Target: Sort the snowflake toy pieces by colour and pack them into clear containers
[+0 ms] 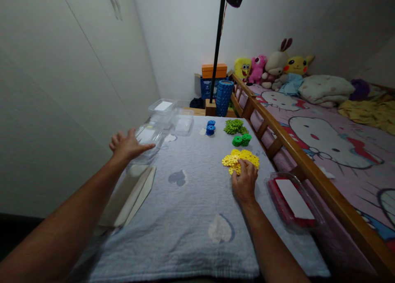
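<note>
My left hand (128,146) is open, its thumb stretched out over a clear plastic box (150,135) with a white label. Its other fingers are spread at the box's left side; I cannot tell whether it touches. On the right of the cloth, my right hand (246,182) curls its fingers and thumb onto a loose pile of flat yellow snowflake discs (233,157). The discs under the fingers are partly hidden. Just beyond lie short stacks of green discs (241,140), a heap of light green discs (234,126) and stacks of blue discs (210,128).
More clear boxes (184,122) stand at the far left of the cloth (197,200). A lidded box of red pieces (291,200) sits by the wooden bed rail (277,130). Beige folded material (135,192) lies at left. A black pole (217,44) rises behind.
</note>
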Action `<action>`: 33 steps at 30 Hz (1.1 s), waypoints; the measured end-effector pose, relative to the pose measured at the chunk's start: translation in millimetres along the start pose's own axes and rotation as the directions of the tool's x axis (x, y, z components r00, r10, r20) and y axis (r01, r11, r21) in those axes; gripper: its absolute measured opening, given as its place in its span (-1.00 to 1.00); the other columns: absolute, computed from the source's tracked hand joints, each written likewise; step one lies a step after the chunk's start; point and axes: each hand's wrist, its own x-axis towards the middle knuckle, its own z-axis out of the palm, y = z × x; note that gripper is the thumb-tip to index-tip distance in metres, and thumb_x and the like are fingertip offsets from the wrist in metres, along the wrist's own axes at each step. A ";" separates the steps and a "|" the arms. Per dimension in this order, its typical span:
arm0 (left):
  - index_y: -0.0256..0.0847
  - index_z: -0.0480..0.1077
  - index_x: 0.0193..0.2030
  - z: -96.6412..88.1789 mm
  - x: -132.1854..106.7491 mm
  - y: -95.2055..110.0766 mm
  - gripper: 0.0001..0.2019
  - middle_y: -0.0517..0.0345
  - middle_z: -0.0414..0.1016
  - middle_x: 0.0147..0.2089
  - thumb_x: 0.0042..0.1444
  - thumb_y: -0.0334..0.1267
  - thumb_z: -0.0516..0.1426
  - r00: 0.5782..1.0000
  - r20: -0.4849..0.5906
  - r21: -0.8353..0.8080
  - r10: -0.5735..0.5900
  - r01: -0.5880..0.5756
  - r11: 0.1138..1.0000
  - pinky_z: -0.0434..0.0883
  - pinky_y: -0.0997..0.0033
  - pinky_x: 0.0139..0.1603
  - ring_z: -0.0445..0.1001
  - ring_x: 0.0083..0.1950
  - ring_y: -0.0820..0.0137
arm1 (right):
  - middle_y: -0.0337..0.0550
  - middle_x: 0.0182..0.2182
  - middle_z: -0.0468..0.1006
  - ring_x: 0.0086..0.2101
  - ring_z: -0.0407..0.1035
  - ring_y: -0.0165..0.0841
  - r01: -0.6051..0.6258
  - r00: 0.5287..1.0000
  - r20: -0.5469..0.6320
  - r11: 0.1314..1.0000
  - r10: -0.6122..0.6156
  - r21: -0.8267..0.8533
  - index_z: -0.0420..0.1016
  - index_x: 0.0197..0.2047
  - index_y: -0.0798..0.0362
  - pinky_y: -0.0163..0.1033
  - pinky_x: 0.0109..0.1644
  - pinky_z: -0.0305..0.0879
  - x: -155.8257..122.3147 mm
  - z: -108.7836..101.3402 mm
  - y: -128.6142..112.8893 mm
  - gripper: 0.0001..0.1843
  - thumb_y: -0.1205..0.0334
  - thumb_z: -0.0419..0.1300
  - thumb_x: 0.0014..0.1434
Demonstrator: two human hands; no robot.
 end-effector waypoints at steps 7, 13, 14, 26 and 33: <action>-0.32 0.20 0.35 29.7 16.4 -15.7 0.04 -0.50 0.28 0.33 -0.20 0.29 0.33 0.994 0.104 -0.050 0.044 -0.039 0.998 0.21 -0.25 0.28 0.23 0.33 -0.35 | 0.13 0.07 0.39 0.10 0.22 -0.04 -0.026 1.000 0.017 1.000 0.026 0.008 0.43 0.11 0.10 0.12 0.21 0.17 -1.8 -0.7 -2.1 -0.58 0.36 0.09 0.17; -0.25 0.34 0.20 38.3 5.0 -13.5 -0.13 -0.43 0.37 0.24 -0.22 0.21 0.33 0.998 -0.020 -0.116 0.064 -0.066 0.991 0.16 -0.27 0.29 0.21 0.35 -0.35 | 0.13 0.06 0.39 0.10 0.22 -0.04 -0.045 0.998 0.037 0.999 0.044 0.025 0.44 0.11 0.10 0.15 0.21 0.17 -1.2 -1.9 -2.4 -0.55 0.39 0.08 0.14; -0.26 0.34 0.20 38.2 0.1 -11.6 -0.15 -0.42 0.37 0.23 -0.19 0.21 0.31 0.997 -0.011 -0.113 0.071 -0.071 0.991 0.14 -0.26 0.31 0.20 0.36 -0.33 | 0.14 0.06 0.39 0.10 0.22 -0.04 -0.043 0.999 0.034 0.999 0.042 0.027 0.44 0.10 0.11 0.14 0.21 0.17 -1.0 -2.0 -2.4 -0.56 0.39 0.08 0.14; -0.25 0.33 0.22 37.5 -46.4 15.9 -0.21 -0.37 0.31 0.27 -0.14 0.11 0.31 0.991 -0.015 -0.182 0.134 -0.134 0.974 0.02 -0.14 0.42 0.12 0.43 -0.22 | 0.12 0.03 0.39 0.09 0.23 -0.06 -0.030 0.999 0.018 0.999 0.029 0.028 0.44 0.06 0.10 0.12 0.21 0.17 -0.8 -1.6 -2.1 -0.60 0.38 0.06 0.15; -0.19 0.34 0.22 42.9 -69.5 34.7 -0.19 -0.30 0.28 0.29 -0.16 0.16 0.30 0.975 0.018 -0.307 0.220 -0.204 0.930 0.03 -0.11 0.44 0.13 0.42 -0.16 | 0.12 0.04 0.40 0.09 0.23 -0.05 -0.014 0.999 0.032 0.999 0.013 0.043 0.46 0.07 0.11 0.15 0.22 0.17 -1.0 -4.6 -5.9 -0.58 0.40 0.08 0.14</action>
